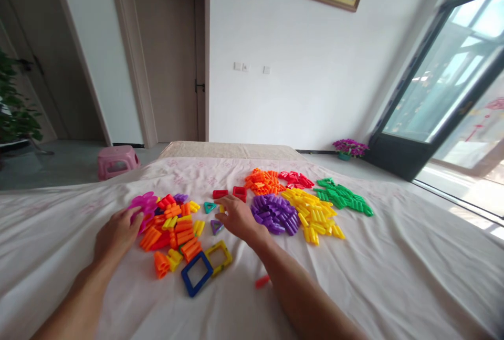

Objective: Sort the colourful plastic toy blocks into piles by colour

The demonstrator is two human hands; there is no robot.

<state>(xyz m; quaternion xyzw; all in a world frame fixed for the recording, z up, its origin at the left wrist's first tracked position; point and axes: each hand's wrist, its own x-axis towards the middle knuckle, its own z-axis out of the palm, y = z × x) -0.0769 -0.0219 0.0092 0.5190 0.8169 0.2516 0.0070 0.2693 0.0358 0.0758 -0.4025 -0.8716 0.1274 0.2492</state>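
Observation:
My left hand (118, 232) is at the left edge of a mixed pile, thumb and fingers closed on a magenta plastic piece (146, 204). Orange toy tubes (184, 232) and yellow ones fill the pile beside it. Right of that, my right hand (241, 218) reaches in with its fingers bent around a small yellow piece (221, 208), mostly hidden. A purple triangle frame (216, 226) lies just under its thumb, and a teal triangle frame (209, 207) lies to its left. Beyond the fingers are red frames (239, 193). Nearer me, a blue square frame (197, 274) overlaps a yellow square frame (219, 257).
Sorted heaps of tubes lie to the right: purple (275, 215), yellow (315, 213), orange (263, 181), red (296, 179) and green (343, 196). One red tube (262, 281) is beside my right forearm. A pink stool (117, 161) stands beyond the cloth-covered surface (354, 277).

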